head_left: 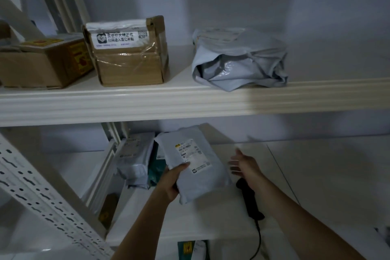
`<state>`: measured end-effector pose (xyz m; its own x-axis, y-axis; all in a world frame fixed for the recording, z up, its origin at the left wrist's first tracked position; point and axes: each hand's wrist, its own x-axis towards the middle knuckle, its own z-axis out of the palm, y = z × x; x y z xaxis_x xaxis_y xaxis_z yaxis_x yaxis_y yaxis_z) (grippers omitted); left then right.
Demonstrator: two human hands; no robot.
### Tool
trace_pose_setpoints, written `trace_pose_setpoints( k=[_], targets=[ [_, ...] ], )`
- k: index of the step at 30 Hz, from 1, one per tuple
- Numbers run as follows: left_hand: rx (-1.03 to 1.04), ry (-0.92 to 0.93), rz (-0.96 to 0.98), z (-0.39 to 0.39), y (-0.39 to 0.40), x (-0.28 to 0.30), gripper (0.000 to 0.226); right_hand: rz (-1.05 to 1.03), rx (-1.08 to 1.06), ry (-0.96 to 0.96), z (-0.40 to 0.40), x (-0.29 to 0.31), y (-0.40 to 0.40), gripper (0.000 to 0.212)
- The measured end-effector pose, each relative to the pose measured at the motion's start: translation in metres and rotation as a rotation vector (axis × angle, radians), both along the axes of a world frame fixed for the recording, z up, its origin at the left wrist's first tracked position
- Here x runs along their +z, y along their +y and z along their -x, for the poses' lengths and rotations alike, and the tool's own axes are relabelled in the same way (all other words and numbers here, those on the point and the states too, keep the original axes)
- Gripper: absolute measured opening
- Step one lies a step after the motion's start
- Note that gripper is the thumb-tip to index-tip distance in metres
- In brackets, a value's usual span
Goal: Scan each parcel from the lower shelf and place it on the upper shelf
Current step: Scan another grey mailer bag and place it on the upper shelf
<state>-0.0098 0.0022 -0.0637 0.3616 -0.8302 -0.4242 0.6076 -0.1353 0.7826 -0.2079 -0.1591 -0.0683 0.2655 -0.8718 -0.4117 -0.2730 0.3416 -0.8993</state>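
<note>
Grey poly mailer (196, 167) sits in my left hand (172, 181), thumb on its upper face beside the white shipping label (193, 155), fingers curled under the near-left edge; it is tilted, label up, held above the lower shelf (211, 224). My right hand (242, 164) is just right of the mailer — fingers spread and relaxed, holding nothing, blurred at the tips. Directly below the right wrist lies a black handheld scanner (249, 200) on the lower shelf, cable (257, 240) trailing toward me; hand and scanner apart. Left of the left hand, further back, another grey parcel (135, 158) and a dark green one (157, 170) rest on the same shelf. Above both hands, on the upper shelf (190, 103): a crumpled grey bag (240, 63) over the right hand, a taped cardboard box (128, 53) over the left, a second carton (42, 63) further left — touching it or not, I cannot tell.
</note>
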Motion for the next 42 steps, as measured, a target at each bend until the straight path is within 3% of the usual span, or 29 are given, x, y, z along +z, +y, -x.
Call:
trace_pose_setpoints(
  k=[3, 6, 9, 12, 16, 20, 23, 26, 31, 35, 42],
  targets=[
    [0.070, 0.013, -0.015, 0.001, 0.009, -0.007, 0.054, 0.164, -0.202, 0.499, 0.026, -0.035, -0.005, 0.045],
    [0.080, 0.055, -0.011, -0.001, 0.020, -0.016, 0.055, 0.026, -0.078, 0.702, 0.039, -0.066, 0.007, 0.073],
    [0.103, 0.055, -0.014, -0.001, 0.029, -0.022, 0.050, -0.058, 0.120, 0.761, 0.044, -0.112, -0.005, 0.077],
    [0.086, 0.050, -0.014, -0.001, 0.038, -0.030, 0.051, -0.097, 0.181, 0.731, 0.042, -0.152, -0.024, 0.090],
    [0.046, -0.013, -0.042, 0.004, 0.048, -0.037, 0.053, 0.020, 0.161, 0.764, 0.038, -0.116, 0.004, 0.085],
    [0.032, -0.062, -0.038, 0.008, 0.058, -0.041, 0.051, 0.021, 0.139, 0.626, 0.036, -0.105, 0.013, 0.066],
    [0.024, -0.094, -0.060, 0.010, 0.059, -0.040, 0.056, 0.006, 0.022, 0.454, 0.035, -0.088, 0.020, 0.028],
    [0.012, -0.125, -0.078, 0.011, 0.058, -0.037, 0.062, 0.066, 0.005, 0.365, 0.033, -0.066, 0.027, 0.016],
    [0.038, -0.127, -0.086, 0.015, 0.050, -0.027, 0.064, 0.143, -0.021, 0.163, 0.021, -0.016, 0.045, 0.016],
    [0.045, -0.140, -0.060, 0.016, 0.044, -0.018, 0.061, 0.107, 0.099, 0.043, 0.010, 0.023, 0.061, 0.013],
    [0.077, -0.175, -0.049, 0.019, 0.036, -0.010, 0.069, 0.119, 0.209, -0.020, -0.004, 0.066, 0.093, 0.014]
  ],
)
